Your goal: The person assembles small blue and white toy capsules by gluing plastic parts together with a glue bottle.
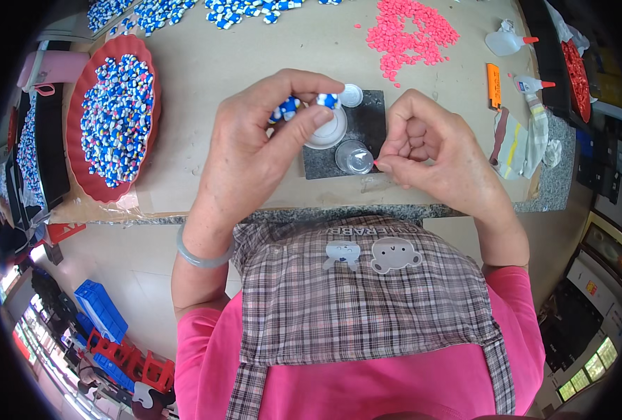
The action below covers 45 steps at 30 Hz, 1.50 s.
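My left hand (244, 140) pinches a small blue-and-white piece (328, 101) between thumb and forefinger. More blue-and-white pieces (284, 109) are tucked in the curl of its fingers. My right hand (433, 143) is closed in a pinch on a tiny pink piece (376, 163), just right of a clear round cup (354, 158). That cup sits on a dark square slab (368, 115), and what is in it is hard to make out. A shallow white dish (330, 134), partly behind my left thumb, and a small white round container (351, 96) are there too.
A red scalloped tray (77, 140) full of blue-and-white pieces stands at the left. Pink pieces (409, 38) are scattered at the far side. At the right are two red-tipped bottles (505, 43), an orange box (493, 86) and a striped cloth (513, 147).
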Motion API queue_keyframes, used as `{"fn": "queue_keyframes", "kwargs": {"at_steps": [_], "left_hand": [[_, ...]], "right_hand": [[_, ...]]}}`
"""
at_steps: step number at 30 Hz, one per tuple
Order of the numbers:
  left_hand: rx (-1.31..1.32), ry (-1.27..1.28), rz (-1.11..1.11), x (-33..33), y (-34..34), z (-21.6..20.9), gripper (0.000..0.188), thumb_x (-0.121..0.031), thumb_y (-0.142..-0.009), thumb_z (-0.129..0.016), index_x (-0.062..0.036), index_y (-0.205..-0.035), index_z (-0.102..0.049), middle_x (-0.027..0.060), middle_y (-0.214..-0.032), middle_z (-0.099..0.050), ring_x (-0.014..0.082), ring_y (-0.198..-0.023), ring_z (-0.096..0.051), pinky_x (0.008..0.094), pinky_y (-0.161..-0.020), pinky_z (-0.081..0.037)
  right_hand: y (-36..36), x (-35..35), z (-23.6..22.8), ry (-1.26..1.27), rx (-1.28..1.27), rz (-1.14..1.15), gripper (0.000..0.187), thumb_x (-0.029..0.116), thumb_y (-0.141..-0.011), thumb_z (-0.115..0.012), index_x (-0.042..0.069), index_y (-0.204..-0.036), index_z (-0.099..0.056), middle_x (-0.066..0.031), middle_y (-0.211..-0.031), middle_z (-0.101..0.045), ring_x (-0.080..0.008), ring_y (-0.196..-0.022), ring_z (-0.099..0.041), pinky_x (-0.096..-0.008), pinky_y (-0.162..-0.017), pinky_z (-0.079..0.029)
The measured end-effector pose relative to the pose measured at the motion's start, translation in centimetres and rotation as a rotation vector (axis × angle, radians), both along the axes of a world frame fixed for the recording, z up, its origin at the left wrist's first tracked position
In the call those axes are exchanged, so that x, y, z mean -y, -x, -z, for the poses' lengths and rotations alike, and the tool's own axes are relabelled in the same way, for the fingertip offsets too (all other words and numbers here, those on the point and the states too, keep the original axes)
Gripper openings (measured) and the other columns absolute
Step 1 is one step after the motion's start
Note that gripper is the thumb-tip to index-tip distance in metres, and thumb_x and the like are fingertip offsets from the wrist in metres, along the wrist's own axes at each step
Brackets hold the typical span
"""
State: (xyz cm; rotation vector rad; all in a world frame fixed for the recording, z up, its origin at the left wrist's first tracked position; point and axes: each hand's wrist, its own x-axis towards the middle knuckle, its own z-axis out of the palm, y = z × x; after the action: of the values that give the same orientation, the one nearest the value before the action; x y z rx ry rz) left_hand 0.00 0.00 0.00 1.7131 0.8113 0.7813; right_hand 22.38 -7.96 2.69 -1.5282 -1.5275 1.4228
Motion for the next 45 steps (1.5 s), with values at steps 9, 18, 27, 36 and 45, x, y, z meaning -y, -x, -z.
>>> {"fn": "queue_keyframes", "kwargs": {"at_steps": [9, 18, 27, 36, 45], "left_hand": [[0.111, 0.063, 0.023, 1.7, -1.6, 0.2, 0.017, -0.004, -0.088, -0.067, -0.0018, -0.105, -0.068, 0.0066, -0.086, -0.067, 0.0137, -0.077, -0.06, 0.0275, -0.067, -0.049], [-0.001, -0.115, 0.077, 1.7, -2.0, -0.6, 0.02, -0.001, -0.085, -0.068, -0.0026, -0.105, -0.067, 0.012, -0.086, -0.065, 0.0253, -0.072, -0.064, 0.0372, -0.093, -0.051], [-0.075, -0.294, 0.057, 2.1, -2.3, -0.7, 0.022, 0.002, -0.084, -0.066, -0.0022, -0.107, -0.066, 0.0131, -0.09, -0.065, 0.0288, -0.078, -0.066, 0.036, -0.077, -0.055], [0.171, 0.315, -0.01, 2.1, -2.2, -1.0, 0.018, -0.004, -0.093, -0.063, 0.0006, -0.111, -0.064, 0.0074, -0.096, -0.068, 0.0149, -0.081, -0.067, 0.0248, -0.067, -0.051], [0.495, 0.656, -0.097, 1.0, 0.9, 0.5, 0.019, -0.01, -0.094, -0.065, -0.002, -0.111, -0.063, 0.004, -0.091, -0.065, 0.0031, -0.067, -0.051, 0.0167, -0.055, -0.035]], "right_hand": [[0.7, -0.8, -0.8, -0.046, -0.452, 0.229, 0.027, -0.005, -0.084, -0.071, 0.005, -0.095, -0.048, -0.0041, -0.081, -0.064, -0.0059, -0.067, -0.061, -0.0198, -0.057, -0.051], [0.9, -1.2, -0.3, -0.055, -0.387, 0.236, 0.026, -0.003, -0.085, -0.07, 0.006, -0.094, -0.048, -0.0023, -0.079, -0.062, -0.0062, -0.066, -0.062, -0.0206, -0.056, -0.052], [1.3, -1.1, -0.3, -0.061, -0.283, 0.242, 0.027, -0.004, -0.085, -0.07, 0.004, -0.096, -0.047, -0.0052, -0.08, -0.063, -0.0066, -0.067, -0.062, -0.0191, -0.055, -0.052], [1.7, -1.0, 0.4, -0.595, 0.149, 0.224, 0.022, -0.002, -0.084, -0.071, 0.004, -0.097, -0.054, -0.0029, -0.08, -0.064, -0.0091, -0.07, -0.064, -0.0213, -0.06, -0.051], [-3.5, -2.5, 2.8, -0.287, -0.467, 0.567, 0.027, 0.032, -0.102, -0.053, 0.006, -0.097, -0.057, -0.0019, -0.081, -0.061, -0.0088, -0.068, -0.056, -0.0242, -0.062, -0.045]]}}
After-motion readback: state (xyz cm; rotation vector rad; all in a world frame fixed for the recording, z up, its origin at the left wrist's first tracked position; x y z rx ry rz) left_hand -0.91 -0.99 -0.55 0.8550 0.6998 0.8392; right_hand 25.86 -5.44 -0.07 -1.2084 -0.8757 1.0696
